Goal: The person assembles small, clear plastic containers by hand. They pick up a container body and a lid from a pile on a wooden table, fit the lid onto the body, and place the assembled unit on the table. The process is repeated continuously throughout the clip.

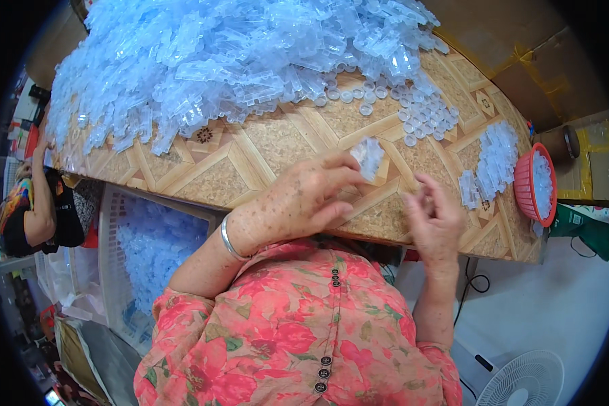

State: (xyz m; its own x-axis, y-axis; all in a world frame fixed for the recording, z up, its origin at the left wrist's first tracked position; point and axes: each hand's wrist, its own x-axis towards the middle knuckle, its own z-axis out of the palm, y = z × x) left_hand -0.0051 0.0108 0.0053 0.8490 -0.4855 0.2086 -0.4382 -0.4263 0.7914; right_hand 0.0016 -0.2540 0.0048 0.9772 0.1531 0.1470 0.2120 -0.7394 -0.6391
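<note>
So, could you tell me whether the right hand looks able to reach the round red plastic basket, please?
Probably yes: only low, translucent plastic pieces and brown patterned tabletop seem to lie between the bare right hand and the red plastic basket.

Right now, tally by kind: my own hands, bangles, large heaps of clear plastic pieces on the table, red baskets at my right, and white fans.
Hands: 2 (left hand, right hand)
Silver bangle: 1
Large heap of clear plastic pieces: 1
Red basket: 1
White fan: 1
Total: 6
</note>
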